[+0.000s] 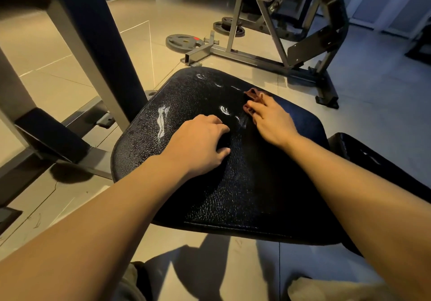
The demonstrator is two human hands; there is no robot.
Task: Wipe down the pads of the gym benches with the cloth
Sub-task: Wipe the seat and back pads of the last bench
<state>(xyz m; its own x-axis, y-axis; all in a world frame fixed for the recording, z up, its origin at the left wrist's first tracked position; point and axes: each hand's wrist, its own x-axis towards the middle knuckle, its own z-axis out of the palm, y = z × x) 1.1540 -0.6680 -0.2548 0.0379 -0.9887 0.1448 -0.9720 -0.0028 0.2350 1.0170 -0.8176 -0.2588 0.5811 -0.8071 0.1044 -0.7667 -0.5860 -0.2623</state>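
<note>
1. The tiled floor is filling the background, with a grey metal frame standing at the left and another machine frame sitting farther off beyond the bench.
2. The black seat pad of the bench is taking up the middle of the view, its long axis running from the near right edge away toward the far left, and its grained surface is showing pale streaks and glints near the far end. A second black pad is lying just beside it at the right, partly hidden behind the right forearm.
3. The left hand is resting palm down on the seat pad near its middle, fingers curled under and pressing into the surface, holding nothing visible.
4. The right hand is lying on the pad just right of the left hand, fingers stretched forward over the cloth; whether they are pinching it or only pressing it down is not clear.
5. The reddish-brown cloth is sitting bunched on the far right part of the seat pad, sticking out past the right fingertips toward the far edge.
6. Round weight plates are lying flat on the floor beyond the pad.
</note>
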